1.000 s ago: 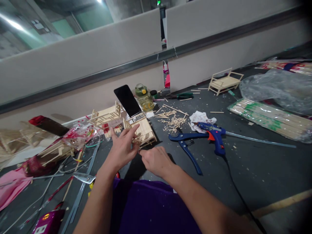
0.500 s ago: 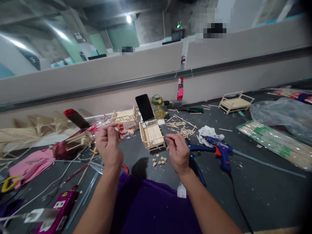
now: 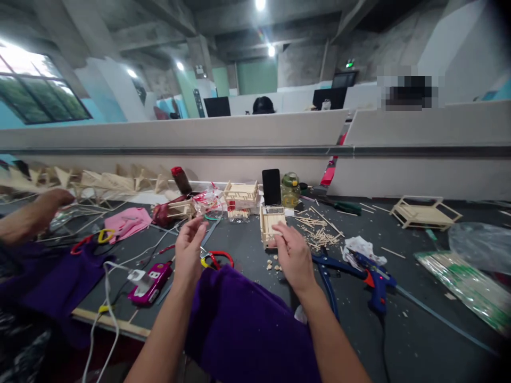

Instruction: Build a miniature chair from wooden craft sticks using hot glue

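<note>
My left hand (image 3: 190,249) is raised over the dark table, thumb and fingers curled together. Anything in its pinch is too small to make out. My right hand (image 3: 294,256) is closed too, its fingertips drawn together, and whatever they hold is hidden. It partly covers a small model bed of wooden sticks (image 3: 269,219). Just below that model lie several tiny pale wooden pieces (image 3: 270,262). Purple cloth (image 3: 247,324) spreads below and between my forearms. Red-handled scissors (image 3: 221,255) are near my left wrist.
A blue glue gun (image 3: 377,290) and blue-handled pliers (image 3: 329,287) lie right. Loose sticks (image 3: 315,229), a phone (image 3: 272,186) and a bottle (image 3: 290,191) stand beyond. Left are a magenta power strip (image 3: 154,284) and another person's hand (image 3: 43,210).
The view has tilted up and turned left, bringing another person's arm into sight. My right hand now overlaps the stick model; both hands remain closed.
</note>
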